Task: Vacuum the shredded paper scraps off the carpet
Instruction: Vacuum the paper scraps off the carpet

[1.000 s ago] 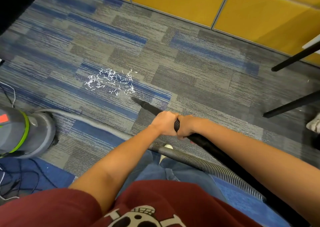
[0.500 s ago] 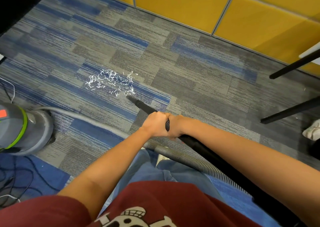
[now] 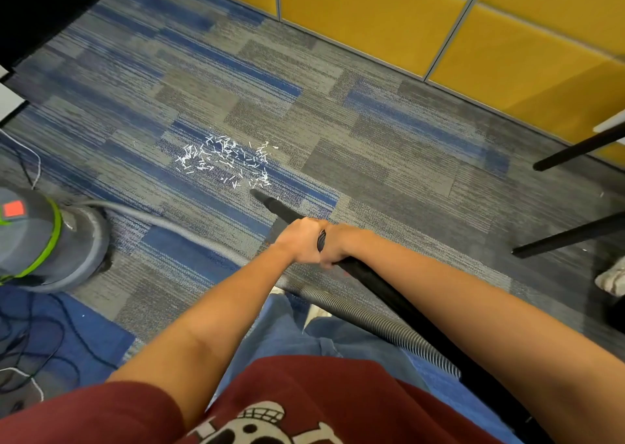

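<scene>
Your left hand and right hand sit side by side, touching, both curled round the black wand, arms stretched forward. Its nozzle tip sits just beside the paper scraps on the carpet.

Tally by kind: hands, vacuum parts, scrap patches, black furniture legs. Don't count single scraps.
Hands: 2, left and right, both gripping the wand
Wand: 1
Hose: 1
Canister: 1
Scrap patch: 1
Black legs: 2
Total: 8
</scene>
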The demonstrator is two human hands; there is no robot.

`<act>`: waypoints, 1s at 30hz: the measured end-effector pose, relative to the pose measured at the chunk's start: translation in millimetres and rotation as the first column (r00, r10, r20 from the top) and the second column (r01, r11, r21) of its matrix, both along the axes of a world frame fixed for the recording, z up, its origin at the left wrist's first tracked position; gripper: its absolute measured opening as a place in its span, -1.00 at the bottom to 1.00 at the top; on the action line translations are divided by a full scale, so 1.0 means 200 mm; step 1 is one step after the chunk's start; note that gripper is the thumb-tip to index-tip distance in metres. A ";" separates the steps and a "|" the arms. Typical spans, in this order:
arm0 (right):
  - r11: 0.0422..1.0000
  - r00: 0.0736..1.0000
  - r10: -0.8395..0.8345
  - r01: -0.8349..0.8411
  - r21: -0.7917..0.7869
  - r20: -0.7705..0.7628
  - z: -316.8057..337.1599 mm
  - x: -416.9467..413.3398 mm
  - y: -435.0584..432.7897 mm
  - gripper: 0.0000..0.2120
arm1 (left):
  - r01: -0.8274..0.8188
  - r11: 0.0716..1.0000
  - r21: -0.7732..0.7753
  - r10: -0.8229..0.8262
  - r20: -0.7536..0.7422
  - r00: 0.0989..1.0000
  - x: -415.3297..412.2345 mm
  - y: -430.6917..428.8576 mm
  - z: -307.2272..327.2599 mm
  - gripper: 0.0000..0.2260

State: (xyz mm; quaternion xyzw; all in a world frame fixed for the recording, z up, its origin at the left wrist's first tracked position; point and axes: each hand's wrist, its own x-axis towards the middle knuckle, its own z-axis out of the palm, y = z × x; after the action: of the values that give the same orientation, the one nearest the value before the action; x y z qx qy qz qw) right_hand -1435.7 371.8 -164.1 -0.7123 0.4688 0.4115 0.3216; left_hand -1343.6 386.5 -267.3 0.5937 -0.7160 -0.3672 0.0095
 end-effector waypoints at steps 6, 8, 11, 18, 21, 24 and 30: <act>1.000 0.999 -0.004 0.005 0.011 -0.045 0.03 -0.05 0.01 -0.87 | 0.038 0.999 -0.029 -0.038 -0.011 0.999 -0.07 0.00 0.00 -0.57; 0.999 0.998 -0.035 0.035 -0.006 -0.054 0.05 -0.08 0.01 -0.84 | 0.046 0.998 -0.044 -0.047 -0.022 0.999 -0.11 -0.01 0.02 -0.57; 0.989 0.989 -0.142 0.140 -0.037 -0.033 0.08 -0.13 0.03 -0.53 | 0.050 0.996 -0.075 -0.054 -0.048 0.997 -0.16 -0.01 0.03 -0.55; 0.984 0.980 -0.176 0.172 -0.043 -0.089 0.06 -0.21 0.05 -0.05 | 0.143 0.983 -0.115 -0.142 0.010 0.990 -0.26 0.00 0.05 -0.41; 0.990 0.984 -0.140 0.137 -0.031 -0.109 0.05 -0.20 0.07 -0.10 | 0.181 0.976 -0.119 -0.176 0.049 0.983 -0.25 0.02 0.05 -0.40; 0.995 0.989 -0.093 0.090 -0.031 -0.117 0.08 -0.19 0.10 -0.25 | 0.185 0.973 -0.137 -0.180 0.050 0.982 -0.24 0.05 0.05 -0.46; 0.989 0.983 -0.150 0.148 -0.031 -0.103 0.04 -0.21 0.10 -0.13 | 0.195 0.972 -0.129 -0.189 0.052 0.980 -0.24 0.06 0.07 -0.45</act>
State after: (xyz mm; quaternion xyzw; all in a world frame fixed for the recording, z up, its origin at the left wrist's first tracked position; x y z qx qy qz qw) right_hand -1477.3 391.9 -155.6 -0.6562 0.5419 0.4177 0.3182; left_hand -1390.6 399.4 -254.2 0.5268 -0.7931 -0.3058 -0.0006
